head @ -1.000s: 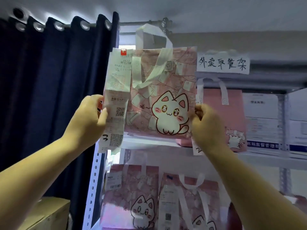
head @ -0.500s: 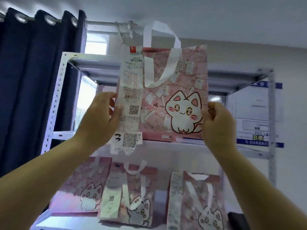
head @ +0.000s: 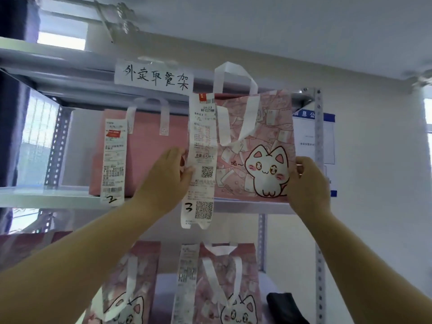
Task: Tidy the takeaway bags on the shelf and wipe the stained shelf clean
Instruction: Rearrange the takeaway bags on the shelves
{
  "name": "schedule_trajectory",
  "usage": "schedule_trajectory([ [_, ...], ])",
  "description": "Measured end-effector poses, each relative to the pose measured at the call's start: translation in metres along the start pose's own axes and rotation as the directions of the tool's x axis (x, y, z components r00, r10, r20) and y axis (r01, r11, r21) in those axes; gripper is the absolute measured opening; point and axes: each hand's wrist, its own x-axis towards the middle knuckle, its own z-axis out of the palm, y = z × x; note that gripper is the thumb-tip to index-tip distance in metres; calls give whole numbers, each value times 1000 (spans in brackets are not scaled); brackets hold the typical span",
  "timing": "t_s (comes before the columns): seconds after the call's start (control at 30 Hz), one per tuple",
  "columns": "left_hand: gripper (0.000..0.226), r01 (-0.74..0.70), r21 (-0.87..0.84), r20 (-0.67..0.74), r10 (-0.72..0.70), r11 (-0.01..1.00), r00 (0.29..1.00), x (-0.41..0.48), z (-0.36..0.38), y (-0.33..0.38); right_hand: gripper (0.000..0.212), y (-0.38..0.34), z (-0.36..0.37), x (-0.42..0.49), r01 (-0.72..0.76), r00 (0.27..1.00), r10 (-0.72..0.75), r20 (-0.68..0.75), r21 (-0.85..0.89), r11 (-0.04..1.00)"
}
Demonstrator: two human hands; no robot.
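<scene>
Two hands pinch bag, apparently upright, handles up.

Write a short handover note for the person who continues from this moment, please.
Left hand grips the cat bag at its left edge, beside receipt 3.
Right hand pinches its right edge.
The bag is upright at the upper shelf, right of the plain pink bag; whether it rests there, I cannot tell.
Lower bags stand on the shelf below.
Left: let the bag go, then wipe the shelf.
</scene>
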Motion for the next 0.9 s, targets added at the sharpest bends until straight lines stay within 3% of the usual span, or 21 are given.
schedule_trajectory([
  [0.43, 33, 79, 27, 170, -82, 997, 982, 26, 97, -31, 27, 70, 56, 42, -125, 987, 128, 95, -45, 991],
  [0.6, 32, 86, 85, 184, -100, 993, 978, 28, 110, -39, 20, 84, 71, 51, -78, 989, 86, 123, -70, 994],
  [0.9, 24, 229, 124, 224, -253, 965, 941, 31, 121, -36, 11, 104, 86, 68, -76, 965, 103, 242, -118, 990],
])
